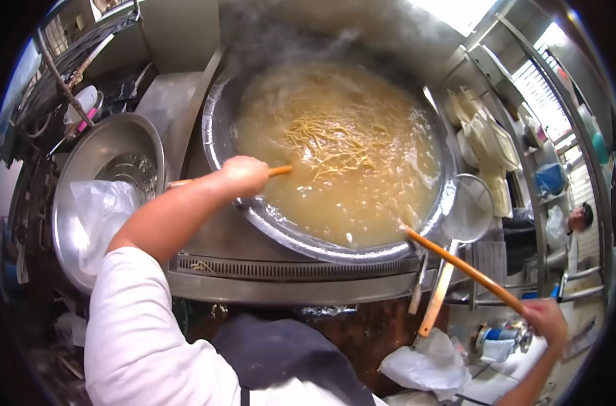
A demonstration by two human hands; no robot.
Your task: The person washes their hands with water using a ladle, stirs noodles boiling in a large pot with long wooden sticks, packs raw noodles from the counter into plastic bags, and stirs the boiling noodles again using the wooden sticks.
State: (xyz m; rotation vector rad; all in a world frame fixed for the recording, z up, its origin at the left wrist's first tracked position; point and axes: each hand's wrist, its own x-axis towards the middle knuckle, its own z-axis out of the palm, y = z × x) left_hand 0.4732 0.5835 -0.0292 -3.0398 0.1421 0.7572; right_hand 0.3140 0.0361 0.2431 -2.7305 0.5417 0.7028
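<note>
Steaming, cloudy broth fills a large wok (217,145), with a mass of yellow noodles (338,139) in its middle. At the near left rim, my left hand (246,176) is closed round a wooden stick (279,171); one end points over the broth and the other passes behind my forearm. Far out to the right, my right hand (546,320) grips the end of a second, long wooden stick (467,268). That stick slants across the wok's near right rim, its far tip at the broth.
On the left stands a big metal bowl (63,223) with a clear plastic bag (102,213). A round strainer (470,208) with a wooden handle lies right of the wok. A vent grille (294,269) runs along the counter front. Another person (578,218) is at the far right.
</note>
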